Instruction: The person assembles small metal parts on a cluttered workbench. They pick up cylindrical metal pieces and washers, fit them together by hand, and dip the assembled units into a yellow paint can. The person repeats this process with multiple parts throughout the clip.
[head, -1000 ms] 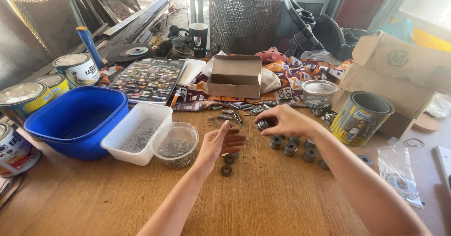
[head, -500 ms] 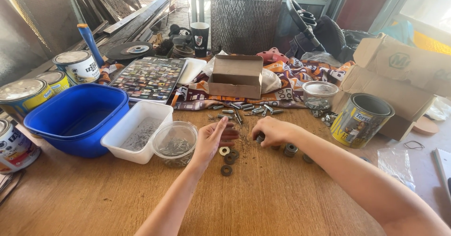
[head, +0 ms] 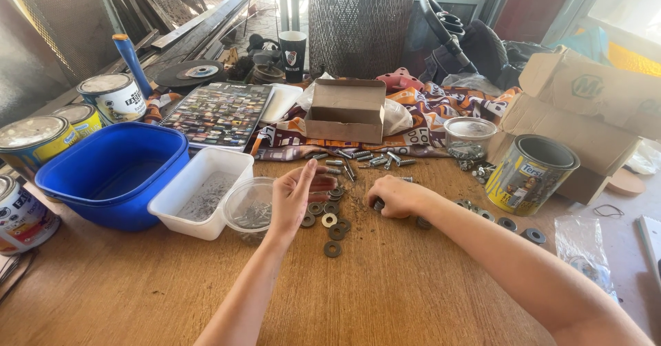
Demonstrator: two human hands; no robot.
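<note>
Left hand: my left hand (head: 295,198) is released, fingers straight, edge-on above the washers (head: 329,220).
Right hand: my right hand (head: 394,197) is clenched, knuckles down on the bench (head: 385,291); what it grips I cannot tell.
Washers: loose cluster between both hands.
Beside left hand: clear round tub (head: 249,207), white tray (head: 201,192), blue basin (head: 113,173).

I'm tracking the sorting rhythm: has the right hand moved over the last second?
Yes. The right hand has drawn in leftward, away from the open paint can, to the pile of washers beside the left hand.
</note>
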